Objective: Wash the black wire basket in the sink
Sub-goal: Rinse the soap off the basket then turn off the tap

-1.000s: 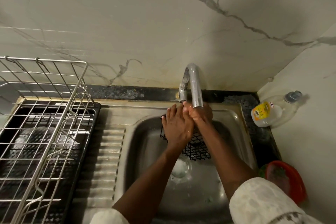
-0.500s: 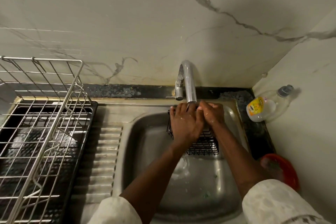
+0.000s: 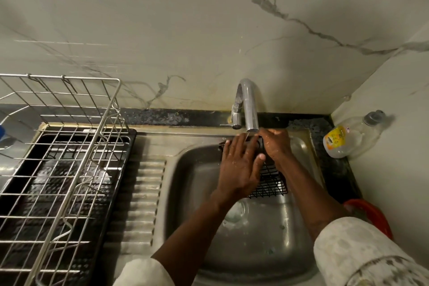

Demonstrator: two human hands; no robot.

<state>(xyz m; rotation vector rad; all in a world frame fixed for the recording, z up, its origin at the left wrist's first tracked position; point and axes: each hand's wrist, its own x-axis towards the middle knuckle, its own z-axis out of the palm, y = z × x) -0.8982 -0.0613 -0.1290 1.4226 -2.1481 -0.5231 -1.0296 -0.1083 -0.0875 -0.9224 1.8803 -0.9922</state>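
The black wire basket (image 3: 270,181) is held over the steel sink (image 3: 192,193), right under the tap (image 3: 249,104), where a thin stream of water runs. My left hand (image 3: 239,167) lies flat on the basket's mesh with the fingers straight and spread. My right hand (image 3: 276,144) grips the basket's far right edge, fingers curled over the rim just below the spout. Both hands hide most of the basket; only its near right corner shows.
A steel dish rack (image 3: 60,158) on a black drip tray fills the left counter, beside the ribbed drainboard (image 3: 144,204). A clear soap bottle (image 3: 348,137) with a yellow label lies in the right corner. A red bowl (image 3: 369,213) sits near my right sleeve.
The basket and both hands have shifted slightly right and towards the back wall under the spout. My left hand has spread flatter across the mesh.
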